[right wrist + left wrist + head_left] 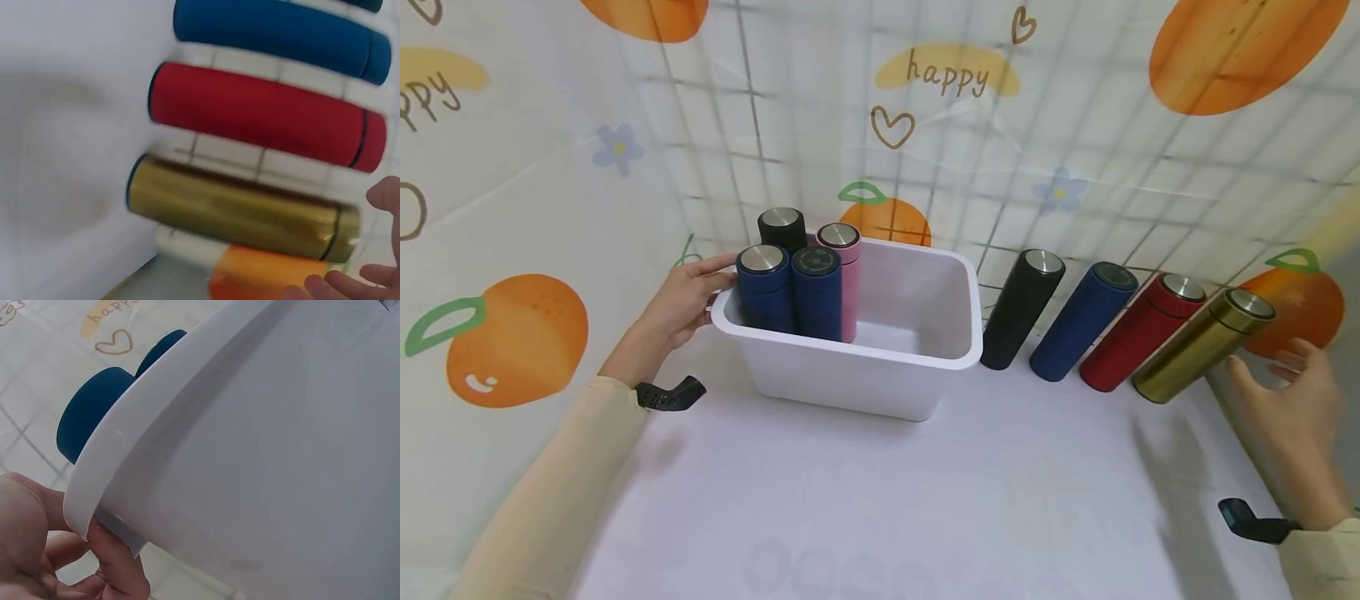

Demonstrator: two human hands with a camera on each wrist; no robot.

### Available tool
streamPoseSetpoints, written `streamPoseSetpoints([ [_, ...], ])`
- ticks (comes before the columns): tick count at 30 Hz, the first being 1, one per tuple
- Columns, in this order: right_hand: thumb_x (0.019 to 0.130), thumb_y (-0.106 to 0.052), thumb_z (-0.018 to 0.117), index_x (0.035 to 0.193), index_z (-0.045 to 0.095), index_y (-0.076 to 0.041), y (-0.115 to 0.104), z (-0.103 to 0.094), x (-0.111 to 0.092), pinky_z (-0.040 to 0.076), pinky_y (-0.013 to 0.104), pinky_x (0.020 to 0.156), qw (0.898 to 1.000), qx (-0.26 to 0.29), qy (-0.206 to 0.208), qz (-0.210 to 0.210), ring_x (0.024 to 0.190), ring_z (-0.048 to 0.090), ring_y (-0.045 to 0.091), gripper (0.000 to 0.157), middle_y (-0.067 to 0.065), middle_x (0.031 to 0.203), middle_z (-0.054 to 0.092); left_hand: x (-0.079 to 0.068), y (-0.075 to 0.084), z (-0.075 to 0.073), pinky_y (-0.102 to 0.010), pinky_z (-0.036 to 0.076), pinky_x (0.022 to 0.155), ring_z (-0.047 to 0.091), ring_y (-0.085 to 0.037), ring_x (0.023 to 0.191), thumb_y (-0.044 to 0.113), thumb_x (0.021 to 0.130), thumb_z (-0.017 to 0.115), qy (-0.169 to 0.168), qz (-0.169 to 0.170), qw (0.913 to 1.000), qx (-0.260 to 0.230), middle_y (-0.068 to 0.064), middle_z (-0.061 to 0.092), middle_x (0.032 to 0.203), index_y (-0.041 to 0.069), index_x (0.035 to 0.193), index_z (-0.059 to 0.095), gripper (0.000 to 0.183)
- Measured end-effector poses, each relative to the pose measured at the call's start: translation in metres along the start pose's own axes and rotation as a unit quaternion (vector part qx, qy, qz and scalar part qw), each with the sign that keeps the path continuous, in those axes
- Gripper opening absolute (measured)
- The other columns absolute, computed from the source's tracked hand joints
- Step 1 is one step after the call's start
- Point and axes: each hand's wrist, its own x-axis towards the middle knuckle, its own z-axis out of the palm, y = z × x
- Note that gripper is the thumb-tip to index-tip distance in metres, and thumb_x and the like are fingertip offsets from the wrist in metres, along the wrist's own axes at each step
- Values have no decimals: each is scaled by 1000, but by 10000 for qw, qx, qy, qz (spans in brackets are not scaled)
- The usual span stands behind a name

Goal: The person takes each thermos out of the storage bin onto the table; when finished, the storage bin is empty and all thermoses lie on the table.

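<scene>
My left hand (676, 304) grips the left end of a white plastic bin (850, 379), its fingers about the rim in the left wrist view. Inside the bin's left part stand a black thermos (782, 237), a pink thermos (850, 287) and two navy blue ones, one with a steel-topped lid (765, 292) and one with a dark lid (817, 296). At the far right, my right hand (1296, 408) is beside a gold thermos (1187, 354), thumb and fingers spread apart with nothing between them. The right wrist view has the gold thermos's lid end close to the fingertips.
A red thermos (1135, 337), a blue thermos (1078, 329) and another black thermos (1018, 317) stand in a row between the bin and the gold one. Behind them rises a wire grid under a fruit-printed sheet (820, 108). The white table's right edge runs below the right hand.
</scene>
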Motion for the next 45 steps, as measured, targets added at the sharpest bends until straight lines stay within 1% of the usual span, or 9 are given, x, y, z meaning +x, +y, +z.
streamPoseSetpoints([
  [2,93,-32,65,154,32,-8,-6,-6,-8,38,18,100,9993,-169,165,-274,131,48,38,75,20,147,48,0,1,0,-23,56,65,57,-11,77,16,105,50,-16,-14,10000,-28,-3,58,112,13,154,41,49],
  [5,91,-30,68,151,40,-9,-16,-12,-19,35,2,79,9974,-239,320,-602,108,61,9,69,19,141,55,0,2,0,-23,56,66,58,-11,78,16,105,50,-38,-35,10000,-56,-3,58,114,13,154,41,50],
  [8,91,-31,69,149,45,-11,-25,-15,-29,33,-1,65,9967,-130,292,-753,79,45,-17,66,19,139,57,1,2,0,-23,56,66,58,-12,79,16,105,50,-41,-56,9999,-76,-5,57,116,13,154,42,49],
  [10,91,-32,70,148,47,-11,-31,-16,-35,31,-1,62,9969,-55,256,-741,78,43,-14,65,18,138,58,1,2,1,-23,55,65,57,-12,78,16,105,50,-35,-60,9999,-93,-6,57,116,14,153,42,49],
  [13,92,-30,70,149,46,-12,-38,-17,-44,34,0,67,9973,-62,165,-711,98,62,14,64,18,138,58,3,2,3,-23,56,66,58,-13,81,17,106,50,-58,-89,9999,-53,-10,55,126,15,154,42,49],
  [18,94,-26,68,149,46,-12,-55,-21,-58,34,-1,75,9958,-59,60,-911,122,54,41,60,20,136,58,3,4,5,-22,56,66,58,-13,80,17,106,50,-30,-88,10000,-24,-12,52,129,15,154,42,49],
  [21,96,-25,67,149,46,-13,-69,-23,-67,34,-1,76,9933,-39,-30,-1158,121,55,38,59,21,134,59,2,5,5,-22,55,64,55,-12,77,16,105,50,-9,-43,10000,-11,-11,53,123,15,153,43,48],
  [28,94,-26,70,147,50,-15,-96,-21,-80,34,3,75,9831,384,-170,-1782,102,49,-7,57,18,128,63,1,3,5,-24,56,65,59,-13,79,16,105,51,14,-14,10000,-5,-8,56,120,15,153,43,49],
  [45,92,-13,73,138,61,-19,-151,-5,-101,46,7,79,9432,1729,-704,-2749,104,61,-5,48,9,123,67,-1,0,2,-23,56,66,57,-13,76,19,105,52,117,-45,9999,-11,-6,56,114,15,153,44,49],
])
